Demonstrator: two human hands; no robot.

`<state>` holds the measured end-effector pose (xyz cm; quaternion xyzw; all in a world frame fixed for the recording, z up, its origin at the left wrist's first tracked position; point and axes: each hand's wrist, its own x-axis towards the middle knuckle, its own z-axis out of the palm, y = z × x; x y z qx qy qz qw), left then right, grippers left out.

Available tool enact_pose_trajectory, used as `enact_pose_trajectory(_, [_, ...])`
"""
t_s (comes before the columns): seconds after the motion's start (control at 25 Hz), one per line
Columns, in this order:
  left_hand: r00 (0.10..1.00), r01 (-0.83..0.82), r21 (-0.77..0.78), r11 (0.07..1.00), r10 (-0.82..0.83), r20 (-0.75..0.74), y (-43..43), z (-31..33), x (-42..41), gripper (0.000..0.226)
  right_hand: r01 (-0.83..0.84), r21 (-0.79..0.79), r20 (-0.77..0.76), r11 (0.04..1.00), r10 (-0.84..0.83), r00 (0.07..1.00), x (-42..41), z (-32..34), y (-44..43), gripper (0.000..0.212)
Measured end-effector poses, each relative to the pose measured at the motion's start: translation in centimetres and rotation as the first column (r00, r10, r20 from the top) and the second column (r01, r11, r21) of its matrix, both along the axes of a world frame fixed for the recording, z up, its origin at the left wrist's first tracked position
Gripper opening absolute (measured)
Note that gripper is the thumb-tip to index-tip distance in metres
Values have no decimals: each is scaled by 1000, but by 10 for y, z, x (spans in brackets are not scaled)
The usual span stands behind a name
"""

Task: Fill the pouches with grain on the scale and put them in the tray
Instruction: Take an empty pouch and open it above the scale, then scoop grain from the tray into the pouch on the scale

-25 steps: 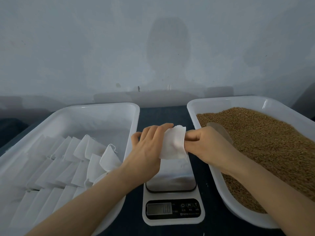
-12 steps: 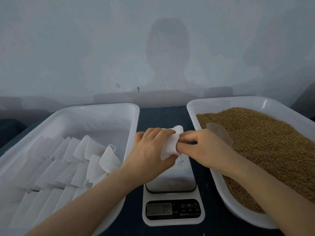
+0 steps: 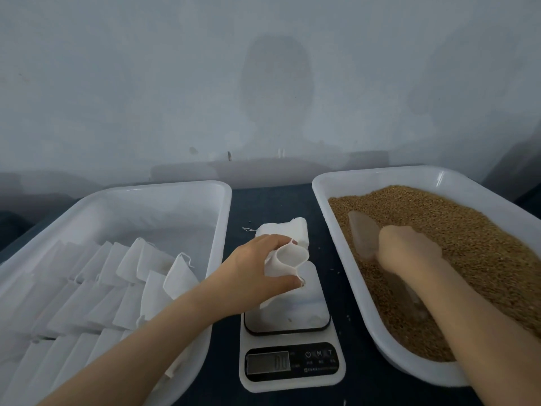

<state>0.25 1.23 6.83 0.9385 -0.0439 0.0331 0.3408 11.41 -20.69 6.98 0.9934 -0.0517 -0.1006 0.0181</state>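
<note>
My left hand [image 3: 251, 271] holds a white cloth pouch [image 3: 288, 257] by its rim, mouth open, just above the plate of the white kitchen scale [image 3: 307, 313]. The display [image 3: 269, 363] reads about zero. My right hand [image 3: 409, 250], blurred by motion, is in the right-hand white tray [image 3: 320, 194] of brown grain [image 3: 456, 244]. Its fingers curl round the near end of a translucent scoop [image 3: 363, 231] lying on the grain. The left white tray [image 3: 224, 224] holds several white pouches [image 3: 152, 276] in rows.
A small stack of empty white pouches [image 3: 292, 230] lies on the dark table [image 3: 275, 200] just behind the scale. A few loose grains lie on the table beside the scale. A grey wall stands close behind both trays.
My right hand has let go of the pouch and moved right into the grain tray, onto the scoop. My left hand alone now holds the pouch, lowered over the scale with its mouth spread.
</note>
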Motion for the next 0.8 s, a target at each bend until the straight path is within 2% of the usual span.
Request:
enact_pose_trajectory(0.2, [1000,9,10,1000,-8,-24,0,1,0,60,-2,124,24,992,-1,1000,-1,10,-12,34])
enact_pose_trajectory(0.4, [999,22,19,1000,-21,-41,2,0,2,60,25,193,117,981,-48,992,-12,25,-46,54])
enact_pose_trajectory(0.48, [999,28,24,999,-27,-41,2,-1,2,60,46,171,151,984,-72,986,-23,18,-53,49])
enact_pose_trajectory(0.6, [999,24,21,999,-23,-44,2,-2,2,61,41,148,105,988,-57,993,-29,5,-50,50])
enact_pose_trajectory(0.8, [999,15,-5,1000,-15,-36,3,-1,2,57,-74,186,110,980,54,992,-31,-18,-28,39])
